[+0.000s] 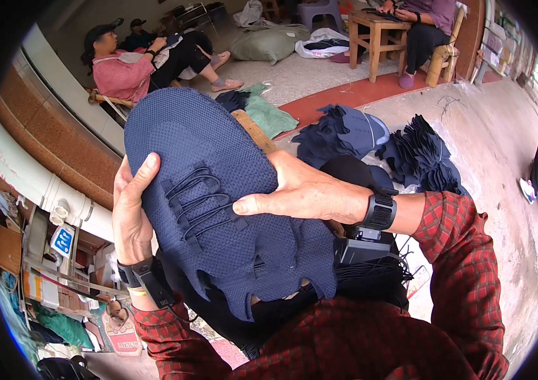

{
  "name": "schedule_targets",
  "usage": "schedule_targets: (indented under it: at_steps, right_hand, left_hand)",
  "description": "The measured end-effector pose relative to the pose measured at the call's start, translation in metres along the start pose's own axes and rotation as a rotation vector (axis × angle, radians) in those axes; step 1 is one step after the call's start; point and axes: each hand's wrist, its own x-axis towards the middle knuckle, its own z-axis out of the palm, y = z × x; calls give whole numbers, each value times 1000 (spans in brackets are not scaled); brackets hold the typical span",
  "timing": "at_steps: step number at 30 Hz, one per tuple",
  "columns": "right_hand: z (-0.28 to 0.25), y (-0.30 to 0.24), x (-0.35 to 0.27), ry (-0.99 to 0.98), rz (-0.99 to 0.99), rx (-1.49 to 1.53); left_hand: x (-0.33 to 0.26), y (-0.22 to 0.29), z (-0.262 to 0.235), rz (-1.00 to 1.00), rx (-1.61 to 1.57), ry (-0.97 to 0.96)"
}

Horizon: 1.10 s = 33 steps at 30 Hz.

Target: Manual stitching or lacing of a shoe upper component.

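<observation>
A navy mesh shoe upper [218, 145] is held up in front of me, its rounded toe end pointing away. Dark elastic laces [199, 202] zigzag across its middle between small loops. My left hand [132, 209] grips its left edge, thumb on top and fingers mostly behind. From the right, my right hand [307, 190] clasps the other edge, thumb resting beside the laces and fingers hidden underneath. The cut-out heel end hangs toward my lap, where overlapping mesh layers show; I cannot tell how many pieces are there. Below lies a bunch of black cords [370, 275].
Piles of navy shoe uppers [341, 133] and dark cut pieces [422, 155] lie on the ground ahead. A seated person in pink [120, 76] is at the far left, another by a wooden table [379, 28]. Cluttered shelves [60, 278] stand at my left beside a white pipe [47, 183].
</observation>
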Motion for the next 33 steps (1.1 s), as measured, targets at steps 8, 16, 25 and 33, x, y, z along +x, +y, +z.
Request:
schedule_targets:
  at_steps: [8,16,25,33]
  right_hand:
    - [-14,24,16,183,-21,-64]
    - [-17,-7,35,74,131,17]
    - [-13,-36,40,-26,-41,5]
    - [-14,-38,35,-15,-66,53]
  left_hand:
    - [-53,-41,-18,-153,-138,-165]
    - [-48,-28,-5,-273,-67,-62]
    - [-54,6,-11,13,97,-7]
    - [-52,1,-5,-117,-96,44]
